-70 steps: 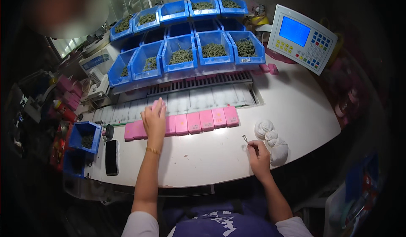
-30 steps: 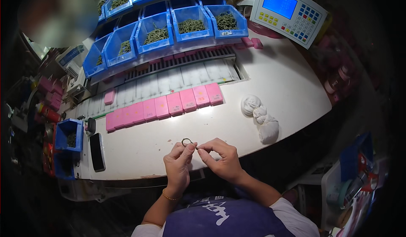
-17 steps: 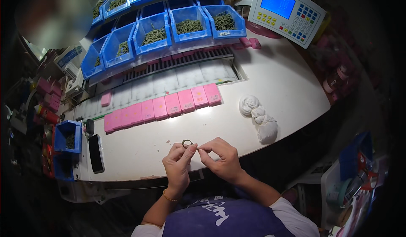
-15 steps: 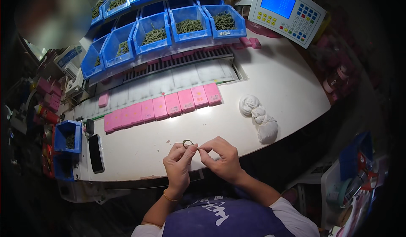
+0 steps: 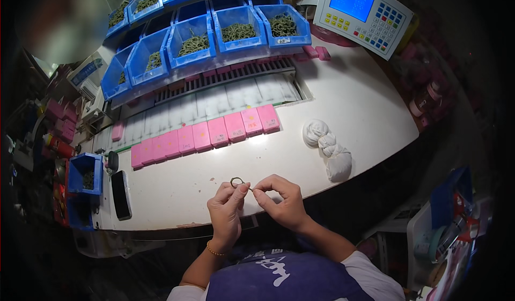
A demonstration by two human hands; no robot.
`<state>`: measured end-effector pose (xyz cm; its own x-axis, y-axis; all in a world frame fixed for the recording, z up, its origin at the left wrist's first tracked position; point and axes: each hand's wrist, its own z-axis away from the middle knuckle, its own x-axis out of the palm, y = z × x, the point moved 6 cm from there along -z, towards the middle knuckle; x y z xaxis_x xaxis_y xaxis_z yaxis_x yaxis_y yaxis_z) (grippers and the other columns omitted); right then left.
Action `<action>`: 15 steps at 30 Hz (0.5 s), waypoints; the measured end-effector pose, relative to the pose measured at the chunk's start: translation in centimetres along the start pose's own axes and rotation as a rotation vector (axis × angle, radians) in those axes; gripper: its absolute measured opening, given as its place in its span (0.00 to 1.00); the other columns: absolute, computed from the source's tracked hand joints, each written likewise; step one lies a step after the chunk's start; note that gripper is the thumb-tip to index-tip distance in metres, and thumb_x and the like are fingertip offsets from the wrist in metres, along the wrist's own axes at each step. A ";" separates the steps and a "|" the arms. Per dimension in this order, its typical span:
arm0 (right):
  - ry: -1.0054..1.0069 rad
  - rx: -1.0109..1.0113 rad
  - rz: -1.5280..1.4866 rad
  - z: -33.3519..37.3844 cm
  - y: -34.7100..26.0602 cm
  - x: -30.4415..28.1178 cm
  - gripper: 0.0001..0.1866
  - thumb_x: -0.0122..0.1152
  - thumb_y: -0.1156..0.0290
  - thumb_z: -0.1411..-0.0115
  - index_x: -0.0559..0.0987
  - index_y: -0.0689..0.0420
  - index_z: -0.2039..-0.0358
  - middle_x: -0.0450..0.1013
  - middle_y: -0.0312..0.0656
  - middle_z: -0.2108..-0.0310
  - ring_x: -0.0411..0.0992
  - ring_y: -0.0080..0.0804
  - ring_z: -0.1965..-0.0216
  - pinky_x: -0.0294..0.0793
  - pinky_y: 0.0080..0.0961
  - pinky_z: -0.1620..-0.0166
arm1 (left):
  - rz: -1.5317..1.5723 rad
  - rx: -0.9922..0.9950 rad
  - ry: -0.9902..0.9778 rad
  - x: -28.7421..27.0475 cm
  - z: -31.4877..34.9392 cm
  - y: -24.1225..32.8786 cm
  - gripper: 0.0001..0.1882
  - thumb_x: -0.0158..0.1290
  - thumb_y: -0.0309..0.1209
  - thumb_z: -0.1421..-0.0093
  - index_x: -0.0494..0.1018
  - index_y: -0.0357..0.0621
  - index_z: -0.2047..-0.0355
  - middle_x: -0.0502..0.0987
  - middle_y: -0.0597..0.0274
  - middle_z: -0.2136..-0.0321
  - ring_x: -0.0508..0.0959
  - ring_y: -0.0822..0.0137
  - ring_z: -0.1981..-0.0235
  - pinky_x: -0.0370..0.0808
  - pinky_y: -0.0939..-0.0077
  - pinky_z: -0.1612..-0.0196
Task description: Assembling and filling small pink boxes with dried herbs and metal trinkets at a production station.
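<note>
Near the table's front edge, my left hand (image 5: pixel 226 210) pinches a small dark green ring (image 5: pixel 235 181) between thumb and fingers, its loop standing up past the fingertips. A thin stem runs from the ring toward my right hand (image 5: pixel 280 201), whose thumb and forefinger are closed on the stem's end. The fingertips hide part of the stem. Beyond my hands lies a slanting row of pink blocks (image 5: pixel 201 135), set side by side, some with marks on top.
Blue bins (image 5: pixel 236 31) of green rings stand in tiers at the back, behind a pale segmented belt (image 5: pixel 213 100) carrying a loose pink block (image 5: pixel 117 131). A knotted white cloth (image 5: pixel 337 163) lies right, a phone (image 5: pixel 121 195) left. A keypad console (image 5: pixel 363 16) stands back right.
The loose pink block and a red spot on the belt have shifted left. The ring has moved very slightly in my fingers; both hands keep nearly the same place.
</note>
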<state>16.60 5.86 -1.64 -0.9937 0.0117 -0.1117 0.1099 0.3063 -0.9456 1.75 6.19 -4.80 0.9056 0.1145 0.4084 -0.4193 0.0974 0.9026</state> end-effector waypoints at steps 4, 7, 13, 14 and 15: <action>-0.012 0.016 0.027 0.0 0.1 0.1 0.04 0.63 0.77 0.43 0.80 0.64 0.69 0.77 0.41 0.71 0.75 0.26 0.68 0.73 0.22 0.62 | -0.034 -0.002 0.000 -0.1 0.0 -0.1 0.05 0.61 0.24 0.42 0.81 0.33 0.68 0.69 0.70 0.74 0.63 0.80 0.77 0.57 0.84 0.73; -0.006 0.009 0.028 0.0 0.1 0.1 0.03 0.63 0.77 0.43 0.80 0.64 0.69 0.77 0.41 0.71 0.75 0.27 0.68 0.73 0.23 0.62 | -0.037 0.005 0.000 -0.1 0.1 -0.2 0.05 0.61 0.25 0.42 0.82 0.33 0.69 0.70 0.70 0.73 0.63 0.80 0.78 0.57 0.84 0.74; 0.005 -0.011 0.037 0.1 -0.1 0.0 0.03 0.63 0.78 0.44 0.80 0.64 0.70 0.78 0.42 0.71 0.76 0.27 0.68 0.73 0.23 0.62 | -0.043 0.015 -0.001 0.0 0.2 -0.1 0.05 0.61 0.24 0.42 0.82 0.33 0.69 0.70 0.70 0.74 0.63 0.80 0.78 0.57 0.84 0.74; 0.007 -0.015 0.041 0.2 -0.1 0.0 0.03 0.63 0.78 0.44 0.80 0.64 0.70 0.78 0.42 0.71 0.76 0.28 0.68 0.73 0.23 0.62 | -0.046 0.014 -0.001 0.0 0.2 -0.1 0.05 0.61 0.24 0.42 0.82 0.33 0.69 0.70 0.70 0.74 0.63 0.80 0.78 0.57 0.84 0.74; 0.007 -0.015 0.041 0.2 0.0 0.0 0.03 0.63 0.78 0.44 0.80 0.64 0.70 0.78 0.42 0.71 0.76 0.28 0.68 0.73 0.23 0.62 | -0.045 0.014 -0.001 0.0 0.2 -0.1 0.05 0.61 0.24 0.42 0.82 0.33 0.69 0.70 0.70 0.74 0.63 0.80 0.78 0.57 0.84 0.74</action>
<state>16.58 5.70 -1.68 -0.9884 0.0313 -0.1485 0.1507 0.3200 -0.9353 1.76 6.01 -4.91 0.9236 0.1089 0.3676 -0.3773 0.0885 0.9218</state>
